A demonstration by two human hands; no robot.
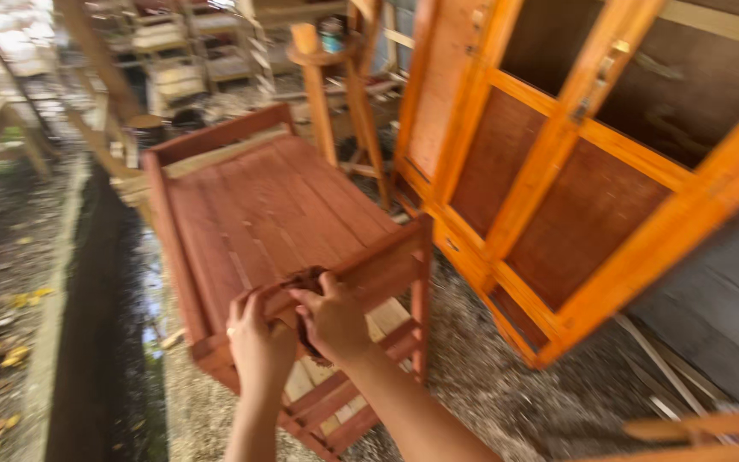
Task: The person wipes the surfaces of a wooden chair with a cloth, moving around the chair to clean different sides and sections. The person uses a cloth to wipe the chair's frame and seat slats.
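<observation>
Head view: both hands (301, 329) press a rag (305, 282) against the tipped red table (258, 214).

A: how's the room around that red-brown table (258, 214)?

B: top's lying wide open, hands (301, 329) are crowding the near rail. orange cabinet (558, 180) is boxing in the right, wooden stool (335, 94) is blocking behind, gravel strip between them is staying passable

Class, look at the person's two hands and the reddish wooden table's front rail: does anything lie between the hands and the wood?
Yes: a dark reddish-brown rag is bunched under both hands, left hand and right hand, against the table's front rail.
</observation>
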